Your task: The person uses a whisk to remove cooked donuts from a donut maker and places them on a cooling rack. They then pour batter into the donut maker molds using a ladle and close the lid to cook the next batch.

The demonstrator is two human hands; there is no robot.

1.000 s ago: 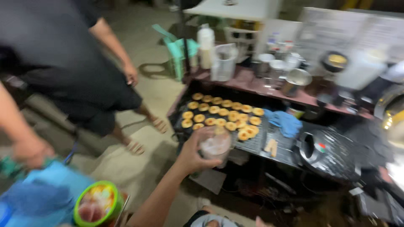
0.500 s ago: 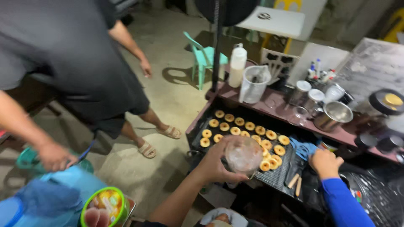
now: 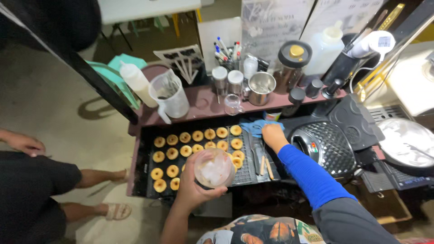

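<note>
Head view looked straight down on a street-stall surface (image 3: 135,149) with a dark wire rack (image 3: 246,171) set into it. On the rack lay rows of small golden ring-shaped pastries (image 3: 185,150), side by side and mostly apart from each other. The left hand (image 3: 194,187) was wrapped around a clear plastic cup (image 3: 215,169), holding it tilted above the near edge of the rack, over the lower rows of pastries; something pale and whitish sat inside the cup. The right hand (image 3: 272,135), on an arm in a blue sleeve (image 3: 307,174), rested on a blue cloth (image 3: 255,127) at the far right corner of the rack, its fingers curled down onto the fabric; whether it gripped the cloth could not be told. Just beside that hand, wooden-handled tools (image 3: 264,165) lay on the rack. On the raised shelf (image 3: 203,106) behind stood a clear measuring jug (image 3: 171,96), a white squeeze bottle (image 3: 138,83), a steel cup (image 3: 261,88) and a small glass (image 3: 232,104). To the right sat an open black waffle-style iron (image 3: 330,147). At the left stood another person in dark shorts (image 3: 27,194) and sandals.
</note>
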